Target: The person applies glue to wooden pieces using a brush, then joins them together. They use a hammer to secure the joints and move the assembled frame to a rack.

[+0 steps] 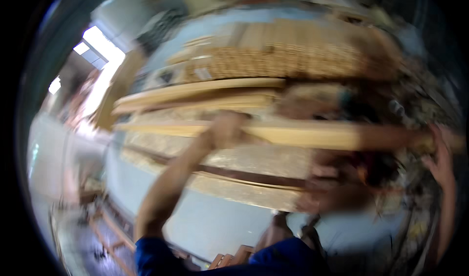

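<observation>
A long pale wooden board point(308, 134) stretches across the view, its right part in brownish shadow. My left hand point(227, 129) is closed over the board left of its middle, knuckles up. At the far right, my right hand point(441, 156) grips the board near its end, with fingers and thumb on either side of it; motion smears the fingers. Just beyond the board lie other long wooden strips point(205, 91). Under and nearer than it is a worn, flat wooden surface point(264, 161) with a dark lengthwise gap.
A large stack of cut wooden pieces point(288, 61) stands at the back on a pale blue-grey surface. Cluttered scraps point(420, 95) lie along the right side. A wooden frame point(110, 244) is at the lower left, and a bright opening point(105, 46) is at upper left.
</observation>
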`<state>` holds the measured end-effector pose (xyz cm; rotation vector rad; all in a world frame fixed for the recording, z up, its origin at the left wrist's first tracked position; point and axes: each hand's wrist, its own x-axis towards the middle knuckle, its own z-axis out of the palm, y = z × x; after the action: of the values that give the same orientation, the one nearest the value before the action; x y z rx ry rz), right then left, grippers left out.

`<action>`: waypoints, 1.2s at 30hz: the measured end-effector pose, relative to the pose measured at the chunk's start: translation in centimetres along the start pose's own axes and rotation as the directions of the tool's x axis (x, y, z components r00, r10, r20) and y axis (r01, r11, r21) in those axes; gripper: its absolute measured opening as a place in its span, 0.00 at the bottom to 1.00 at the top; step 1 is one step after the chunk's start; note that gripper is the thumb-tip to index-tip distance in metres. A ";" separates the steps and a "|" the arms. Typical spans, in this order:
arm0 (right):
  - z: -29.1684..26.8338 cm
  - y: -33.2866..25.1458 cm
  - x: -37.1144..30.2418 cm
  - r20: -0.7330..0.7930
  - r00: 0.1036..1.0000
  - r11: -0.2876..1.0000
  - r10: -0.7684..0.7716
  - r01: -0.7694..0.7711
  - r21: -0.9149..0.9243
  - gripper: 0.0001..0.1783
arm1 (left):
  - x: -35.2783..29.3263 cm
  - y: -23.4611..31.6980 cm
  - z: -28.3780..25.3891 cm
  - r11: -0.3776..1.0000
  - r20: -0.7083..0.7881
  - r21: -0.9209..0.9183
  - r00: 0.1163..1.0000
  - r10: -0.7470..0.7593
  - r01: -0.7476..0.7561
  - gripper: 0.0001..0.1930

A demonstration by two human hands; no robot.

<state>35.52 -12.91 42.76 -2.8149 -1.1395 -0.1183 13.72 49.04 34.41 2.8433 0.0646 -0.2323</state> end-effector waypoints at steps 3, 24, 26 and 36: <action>-0.9 3.5 -1.8 -0.282 0.955 0.994 0.088 -0.065 0.088 0.26 | -2.2 5.1 -5.0 0.992 -0.300 -0.054 0.949 0.094 -0.115 0.27; 10.2 8.2 -14.6 0.358 0.750 -0.022 0.557 -0.417 0.909 0.13 | -25.1 -4.6 -0.6 0.946 -0.326 0.298 0.945 -0.021 0.124 0.43; 10.8 7.6 -14.1 0.367 0.751 -0.010 0.549 -0.433 0.901 0.13 | -25.3 -5.7 0.2 0.949 -0.300 0.284 0.953 -0.051 0.140 0.43; 11.3 5.7 -15.1 0.489 0.656 -0.057 0.575 -0.564 0.824 0.22 | -21.7 -9.3 3.7 0.970 -0.385 0.241 0.921 0.059 0.038 0.44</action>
<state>29.01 -25.95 29.56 -1.7570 0.2398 0.4949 -8.89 56.41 31.91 3.0894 0.1094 0.3605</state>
